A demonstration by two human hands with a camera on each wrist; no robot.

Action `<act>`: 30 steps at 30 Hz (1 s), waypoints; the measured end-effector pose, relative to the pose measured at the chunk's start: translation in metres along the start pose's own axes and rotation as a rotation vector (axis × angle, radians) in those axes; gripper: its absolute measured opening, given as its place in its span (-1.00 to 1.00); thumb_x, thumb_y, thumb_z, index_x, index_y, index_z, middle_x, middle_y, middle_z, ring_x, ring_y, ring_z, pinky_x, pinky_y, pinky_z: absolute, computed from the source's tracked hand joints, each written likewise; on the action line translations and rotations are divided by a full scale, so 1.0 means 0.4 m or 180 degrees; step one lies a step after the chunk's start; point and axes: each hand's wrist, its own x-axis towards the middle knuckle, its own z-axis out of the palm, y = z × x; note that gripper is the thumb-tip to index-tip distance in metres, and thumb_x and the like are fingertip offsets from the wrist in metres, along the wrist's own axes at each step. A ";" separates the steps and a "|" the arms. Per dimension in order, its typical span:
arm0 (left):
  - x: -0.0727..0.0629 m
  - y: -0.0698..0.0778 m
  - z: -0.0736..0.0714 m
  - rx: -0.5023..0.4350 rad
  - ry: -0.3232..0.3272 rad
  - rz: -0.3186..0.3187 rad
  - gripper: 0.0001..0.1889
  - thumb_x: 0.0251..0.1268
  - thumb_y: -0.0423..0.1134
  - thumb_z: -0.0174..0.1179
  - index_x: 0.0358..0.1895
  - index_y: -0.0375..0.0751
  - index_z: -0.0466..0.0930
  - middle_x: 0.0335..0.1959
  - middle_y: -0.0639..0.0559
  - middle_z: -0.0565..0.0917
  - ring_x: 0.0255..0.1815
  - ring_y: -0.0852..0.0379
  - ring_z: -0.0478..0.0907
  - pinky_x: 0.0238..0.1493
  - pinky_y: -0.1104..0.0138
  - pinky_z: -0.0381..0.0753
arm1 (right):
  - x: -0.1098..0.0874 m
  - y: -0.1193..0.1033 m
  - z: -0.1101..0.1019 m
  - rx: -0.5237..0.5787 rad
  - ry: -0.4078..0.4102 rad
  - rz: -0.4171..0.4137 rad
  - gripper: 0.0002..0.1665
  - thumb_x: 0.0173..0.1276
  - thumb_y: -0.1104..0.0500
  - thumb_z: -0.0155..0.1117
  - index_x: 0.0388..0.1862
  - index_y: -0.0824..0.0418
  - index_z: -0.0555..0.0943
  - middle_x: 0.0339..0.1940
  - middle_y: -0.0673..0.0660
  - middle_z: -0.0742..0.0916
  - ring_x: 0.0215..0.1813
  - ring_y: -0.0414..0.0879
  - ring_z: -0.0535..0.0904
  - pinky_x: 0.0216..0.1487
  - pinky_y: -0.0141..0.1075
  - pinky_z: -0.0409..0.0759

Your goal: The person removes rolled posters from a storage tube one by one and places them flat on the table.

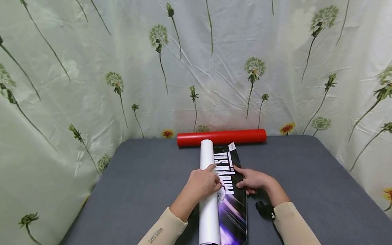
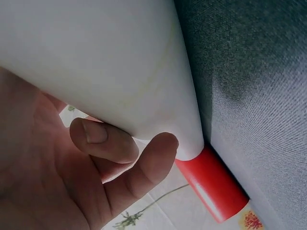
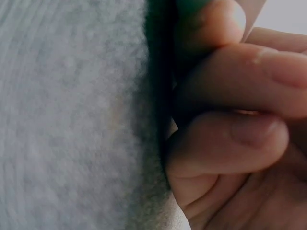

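A partly rolled poster lies lengthwise before me, its white roll (image 1: 208,211) on the left and its printed black and purple part (image 1: 233,214) flat on the right. My left hand (image 1: 201,183) lies over the middle of the roll and grips it. In the left wrist view curled fingers (image 2: 153,163) lie against the white paper roll (image 2: 120,62). My right hand (image 1: 255,180) pinches the poster's right edge, thumb and a finger over the print, other fingers lower. In the right wrist view these fingers (image 3: 235,143) are bent close to the cloth.
A red tube (image 1: 222,137) lies crosswise at the back of the dark grey table (image 1: 146,185), behind the roll's far end. A flower-patterned curtain (image 1: 192,62) hangs behind and beside the table. A black strap or cable (image 1: 264,209) is by the right wrist.
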 end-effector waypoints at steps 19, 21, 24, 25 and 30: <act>-0.005 -0.009 0.005 0.0074 0.0180 0.0038 -0.89 0.37 0.05 0.36 -0.19 0.30 0.88 0.35 0.10 0.67 -0.38 0.05 0.65 -0.41 0.24 0.65 | -0.008 -0.001 -0.002 0.0026 0.0044 0.0054 0.03 0.50 0.28 0.30 0.78 0.22 -0.02 -0.73 0.05 0.59 -0.75 -0.19 0.37 -0.64 -0.38 0.40; -0.005 -0.010 0.006 0.0061 0.0263 0.0058 -0.89 0.34 -0.02 0.36 -0.21 0.28 0.89 0.35 0.11 0.68 -0.42 0.04 0.64 -0.45 0.24 0.62 | -0.009 -0.002 -0.003 0.0030 0.0049 0.0057 0.03 0.50 0.28 0.30 0.78 0.21 -0.01 -0.73 0.06 0.59 -0.75 -0.18 0.37 -0.64 -0.37 0.40; -0.003 -0.008 0.003 0.0055 0.0218 0.0019 -0.88 0.36 0.04 0.36 -0.20 0.28 0.88 0.36 0.11 0.67 -0.38 0.04 0.66 -0.41 0.23 0.65 | -0.010 -0.003 -0.005 0.0014 0.0057 0.0052 0.03 0.49 0.28 0.30 0.78 0.21 -0.01 -0.73 0.06 0.59 -0.75 -0.18 0.37 -0.64 -0.37 0.40; -0.003 -0.007 0.001 0.0045 0.0172 -0.0005 -0.87 0.37 0.09 0.37 -0.20 0.29 0.88 0.37 0.11 0.66 -0.36 0.04 0.66 -0.38 0.22 0.66 | -0.011 -0.004 -0.006 0.0013 0.0066 0.0052 0.03 0.49 0.28 0.29 0.78 0.21 -0.01 -0.73 0.06 0.59 -0.75 -0.18 0.37 -0.64 -0.37 0.40; 0.000 -0.007 -0.006 0.0001 0.0024 -0.0055 -0.79 0.32 0.24 0.40 -0.23 0.30 0.85 0.33 0.08 0.66 -0.32 0.04 0.65 -0.33 0.22 0.67 | -0.009 -0.002 -0.008 -0.0003 0.0108 0.0069 0.01 0.49 0.30 0.27 0.78 0.20 0.01 -0.72 0.06 0.58 -0.75 -0.18 0.37 -0.64 -0.37 0.39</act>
